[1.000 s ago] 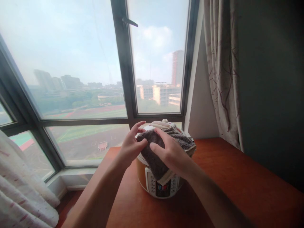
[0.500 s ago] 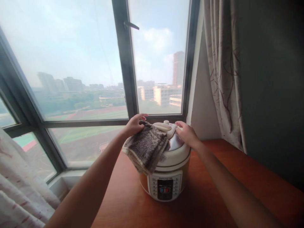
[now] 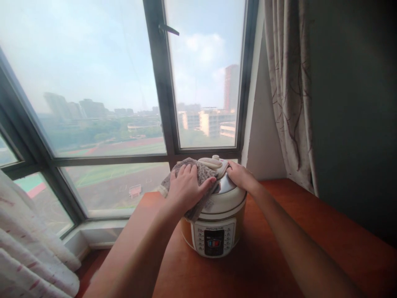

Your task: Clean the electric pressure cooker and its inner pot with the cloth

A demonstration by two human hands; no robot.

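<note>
Window [image 3: 108,82] and curtain [image 3: 288,91] stand behind the table's [image 3: 310,231] cooker [image 3: 217,223].

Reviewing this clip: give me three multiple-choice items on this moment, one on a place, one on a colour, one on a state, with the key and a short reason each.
1. Where does the cooker stand?
A. on the windowsill
B. on the wooden table
C. on the floor

2. What colour is the cloth?
A. grey-brown
B. bright blue
C. yellow

3. How is the left hand placed?
A. hanging clear of everything
B. gripping the window handle
C. pressed flat on the cloth over the lid

Key:
1 B, the cooker's base sits on the reddish tabletop near the window.
2 A, the fuzzy fabric under the fingers is grey-brown.
3 C, the palm lies spread on the cloth, while the right hand rests on the lid's far side.
</note>
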